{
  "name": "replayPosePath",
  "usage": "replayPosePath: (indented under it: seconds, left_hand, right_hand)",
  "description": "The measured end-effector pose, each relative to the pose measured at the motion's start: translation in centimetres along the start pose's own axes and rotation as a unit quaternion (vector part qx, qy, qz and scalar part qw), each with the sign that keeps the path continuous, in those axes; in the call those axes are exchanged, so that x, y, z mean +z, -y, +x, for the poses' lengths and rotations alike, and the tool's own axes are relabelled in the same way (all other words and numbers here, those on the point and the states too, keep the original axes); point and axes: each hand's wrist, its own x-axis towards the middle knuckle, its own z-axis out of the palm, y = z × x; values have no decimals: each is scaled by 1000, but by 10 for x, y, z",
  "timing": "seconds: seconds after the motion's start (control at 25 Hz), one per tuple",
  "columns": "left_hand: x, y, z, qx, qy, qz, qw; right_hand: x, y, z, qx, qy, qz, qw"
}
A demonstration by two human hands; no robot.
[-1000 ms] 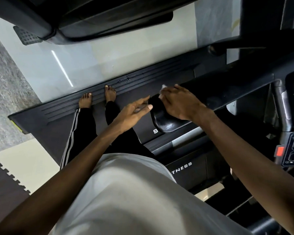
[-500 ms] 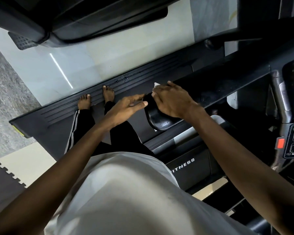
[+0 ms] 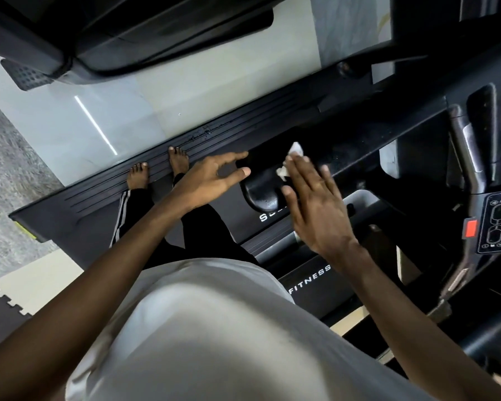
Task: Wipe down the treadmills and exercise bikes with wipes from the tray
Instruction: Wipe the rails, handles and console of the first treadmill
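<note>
Obs., near to far.

- White shirt [image 3: 214, 328] fills the near field; both forearms reach out from it toward 12 o'clock.
- Right hand [image 3: 315, 209]: fingers [image 3: 301, 172] straight and released, laid flat, not curled. They press a crumpled white wipe [image 3: 295, 149] onto the glossy black handrail [image 3: 261, 192] of the treadmill [image 3: 315, 287]. The wipe shows at 12 o'clock of the fingertips, with a small fold peeping out at 10 o'clock; the rest is hidden under the hand.
- Left hand [image 3: 211, 178]: fingers [image 3: 235, 173] spread and relaxed, grasping nothing. It hovers at 9 o'clock of the handrail's rounded end, just beside it; I cannot tell if it touches.
- Keypad [image 3: 496, 224] with a red button [image 3: 471, 229] sits at 3 o'clock of the right hand, well apart.
- Beyond the hands, bare feet [image 3: 178, 160] stand on the ribbed side rail [image 3: 113, 192]. Past that, pale glossy floor [image 3: 185, 91], then a second dark machine [image 3: 128, 33] at 12 o'clock.
- Tray not in view.

Judgement: the step in hand is wiping the handrail, flat-hand pass over its end. Task looks early to middling, since only this one part is being covered. The next move calls for keeping pressure on the wipe so it does not slip out, then running it along the rail toward 2 o'clock; the free hand could steady the rounded end.
</note>
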Motion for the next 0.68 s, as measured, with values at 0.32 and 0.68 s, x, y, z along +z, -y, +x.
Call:
replayPosePath:
  seconds: [0.32,0.68]
  left_hand:
    - [16,-35,-19,38,-22,130,991]
    - [20,-52,-20,5,-20,157,987]
  right_hand:
    - [8,-4,-15,44,-4,40,998]
    - [10,-14,-11,42,-10,66,997]
